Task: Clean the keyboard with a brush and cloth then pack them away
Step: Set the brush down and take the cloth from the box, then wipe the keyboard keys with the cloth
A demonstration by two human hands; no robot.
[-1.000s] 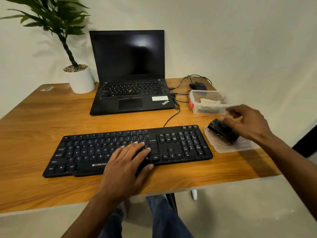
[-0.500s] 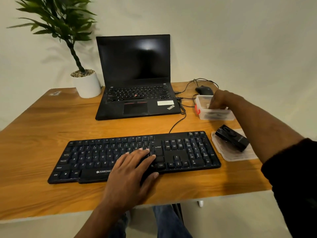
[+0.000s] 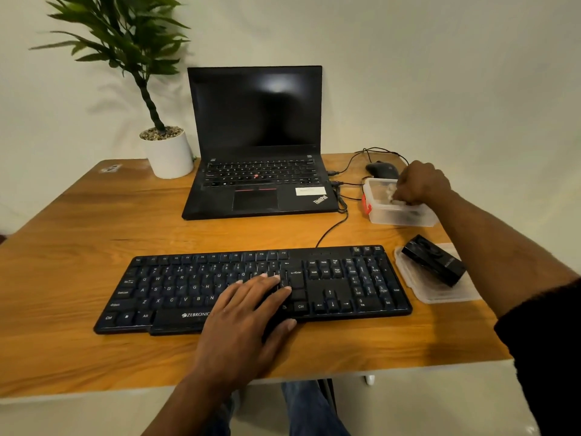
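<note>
A black keyboard (image 3: 345, 278) lies across the front of the wooden desk. My left hand (image 3: 245, 322) rests flat on its right-middle keys with fingers straight. At the right, a black brush (image 3: 434, 264) lies on a clear plastic lid (image 3: 440, 294). Behind it stands a clear plastic box (image 3: 393, 215) with a red clip. My right hand (image 3: 418, 185) reaches into that box, its fingers curled round a pale cloth (image 3: 389, 189) inside it.
An open black laptop (image 3: 257, 171) sits behind the keyboard, a potted plant (image 3: 166, 152) to its left. A black mouse (image 3: 382, 169) and cables lie behind the box. The desk's right edge runs close to the lid.
My right hand let go of the brush on the lid, moved back to the box and now grips the cloth in it. My left hand stayed on the keyboard.
</note>
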